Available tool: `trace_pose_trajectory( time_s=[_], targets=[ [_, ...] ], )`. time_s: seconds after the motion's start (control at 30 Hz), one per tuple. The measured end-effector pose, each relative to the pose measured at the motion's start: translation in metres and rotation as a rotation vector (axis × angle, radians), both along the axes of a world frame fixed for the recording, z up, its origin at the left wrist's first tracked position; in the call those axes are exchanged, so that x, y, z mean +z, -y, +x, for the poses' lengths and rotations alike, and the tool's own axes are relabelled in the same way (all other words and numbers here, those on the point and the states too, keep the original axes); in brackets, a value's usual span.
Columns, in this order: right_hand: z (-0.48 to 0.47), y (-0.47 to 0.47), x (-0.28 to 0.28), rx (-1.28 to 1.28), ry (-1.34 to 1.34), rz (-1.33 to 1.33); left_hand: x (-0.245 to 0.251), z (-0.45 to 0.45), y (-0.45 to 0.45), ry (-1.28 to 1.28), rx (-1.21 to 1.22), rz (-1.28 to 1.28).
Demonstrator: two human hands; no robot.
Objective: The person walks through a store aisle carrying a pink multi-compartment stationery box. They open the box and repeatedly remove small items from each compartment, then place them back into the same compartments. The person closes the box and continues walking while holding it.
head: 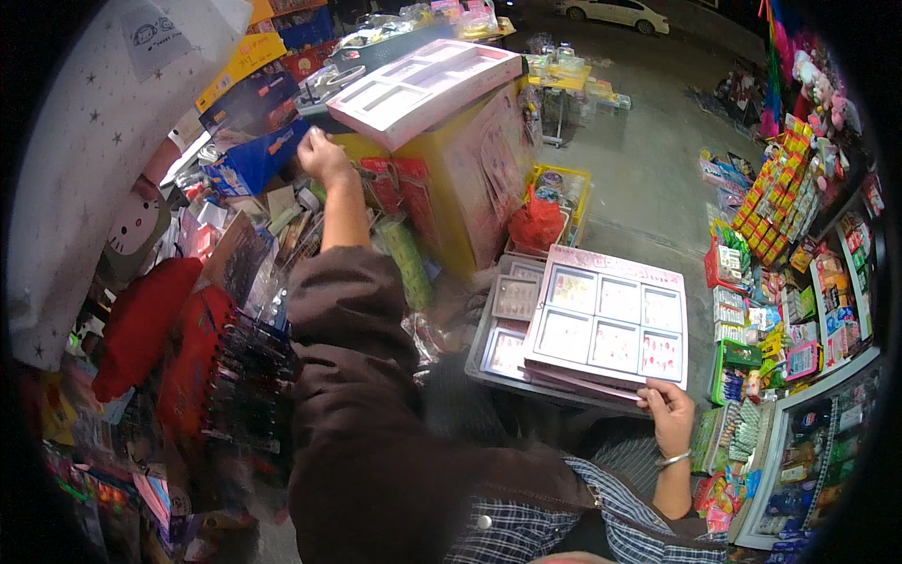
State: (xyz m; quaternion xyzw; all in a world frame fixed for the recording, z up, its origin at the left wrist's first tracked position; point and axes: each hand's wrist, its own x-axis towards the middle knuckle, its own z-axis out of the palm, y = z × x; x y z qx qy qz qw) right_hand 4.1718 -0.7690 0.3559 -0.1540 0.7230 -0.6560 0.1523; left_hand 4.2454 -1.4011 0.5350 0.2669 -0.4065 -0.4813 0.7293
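Observation:
My right hand (669, 412), with a silver bangle at the wrist, grips the lower right edge of a pink-edged display box (607, 317). Its six windows show several sets of what look like press-on nails. The box lies tilted over a grey plastic tray (486, 363), where smaller clear cases (516, 296) lie. Fingers curled, my left hand (325, 158) is raised beside the near left corner of another pink-and-white windowed box (426, 88). Whether it holds anything is hidden. That second box rests on top of a yellow-edged stand (468, 176), its compartments looking mostly bare white.
A red plastic bag (537, 222) and a yellow basket (581, 187) stand behind the tray. Packed snack shelves (775, 190) and a glass-fronted cooler (796, 451) line the right. Blue cartons (246, 158), a red cloth (144, 324) and stacked goods crowd the left.

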Motion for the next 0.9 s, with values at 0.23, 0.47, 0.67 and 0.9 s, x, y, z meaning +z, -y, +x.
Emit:
trace_pose_trajectory(
  time_s=[0.23,0.47,0.67,0.9],
  targets=[
    [-0.011,0.008,0.015,-0.089,0.019,0.055,0.07,-0.022,0.119,0.916,0.302,-0.458],
    [-0.025,0.032,0.021,-0.098,-0.008,0.15,0.079,-0.041,0.205,1.286,0.308,-0.351],
    [-0.038,0.046,0.034,-0.053,0.027,0.168,0.07,-0.056,0.226,1.377,0.248,-0.334],
    [-0.042,0.08,0.017,-0.03,0.039,0.208,0.077,-0.074,0.256,1.524,0.353,-0.534]
  ],
)
